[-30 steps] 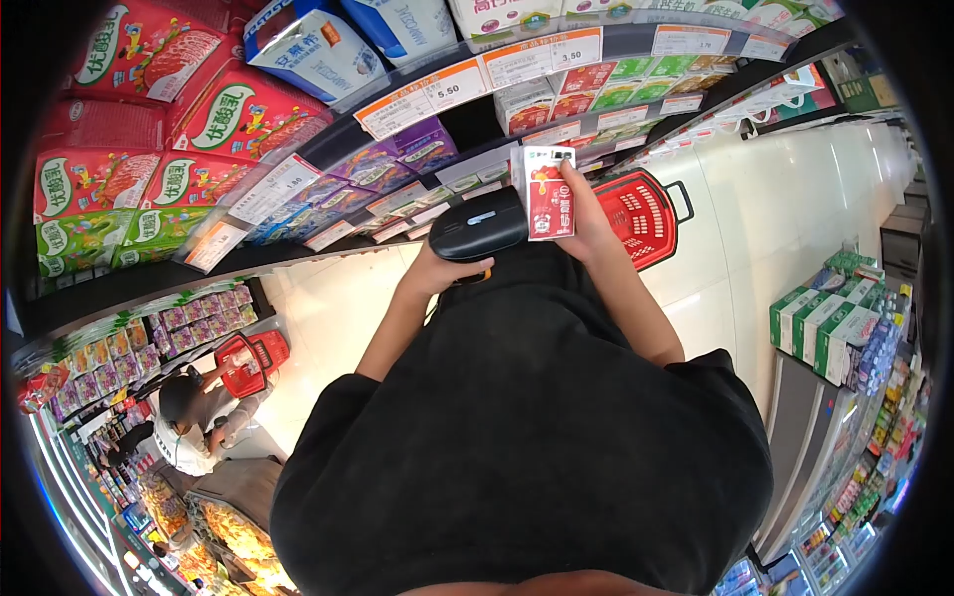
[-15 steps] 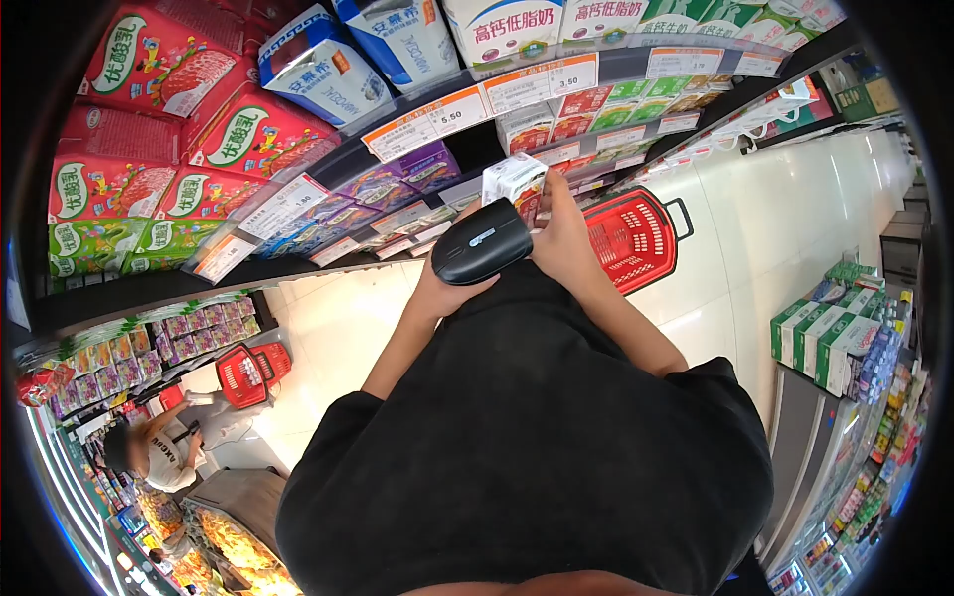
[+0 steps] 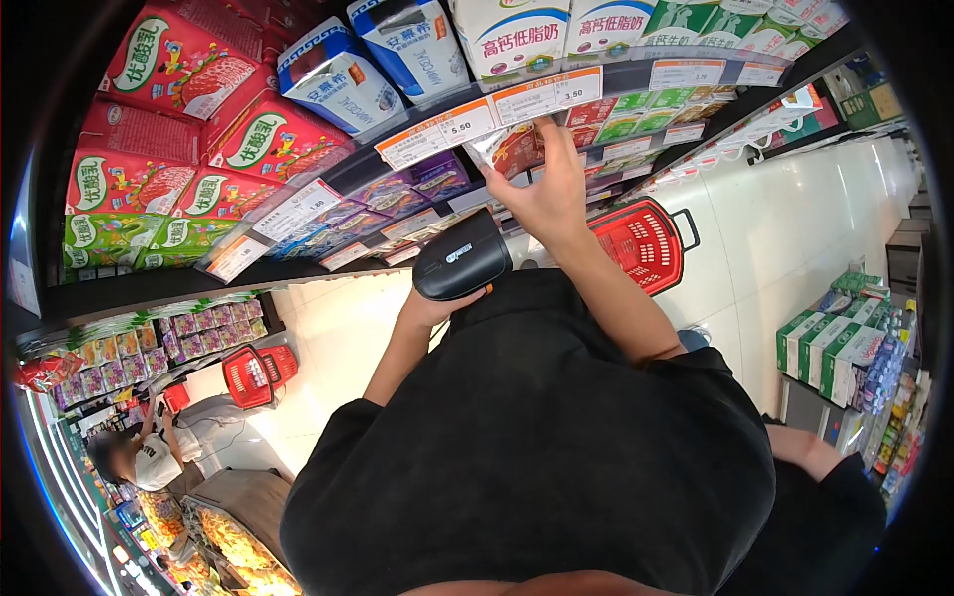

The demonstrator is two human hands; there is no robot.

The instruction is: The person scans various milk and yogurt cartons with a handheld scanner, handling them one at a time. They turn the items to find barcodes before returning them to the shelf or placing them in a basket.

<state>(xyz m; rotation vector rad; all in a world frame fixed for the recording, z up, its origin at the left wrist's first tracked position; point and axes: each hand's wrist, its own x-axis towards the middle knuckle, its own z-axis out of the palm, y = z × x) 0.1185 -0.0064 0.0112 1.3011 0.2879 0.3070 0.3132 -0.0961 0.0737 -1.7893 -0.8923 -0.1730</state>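
Note:
My left hand (image 3: 427,307) is closed around a black handheld barcode scanner (image 3: 460,260), low in front of my chest. Up at the shelf, my right hand (image 3: 555,189) grips a small drink carton (image 3: 516,149), white with a red-brown picture. The carton sits at a gap in the lower shelf row, just beneath the price tags (image 3: 549,94). Its far end is hidden by the shelf edge. Purple cartons (image 3: 442,176) stand to its left, red and green ones (image 3: 626,117) to its right.
Red yogurt-drink boxes (image 3: 184,65) and blue-white boxes (image 3: 338,79) fill the upper shelf. A red shopping basket (image 3: 641,243) is on the floor beyond my right forearm. Someone in dark clothes (image 3: 825,517) is close on my right; another person (image 3: 154,457) stands farther left.
My right hand has moved forward and up with the carton, away from the scanner to the shelf gap. The scanner has dropped slightly left. A person has appeared at my right.

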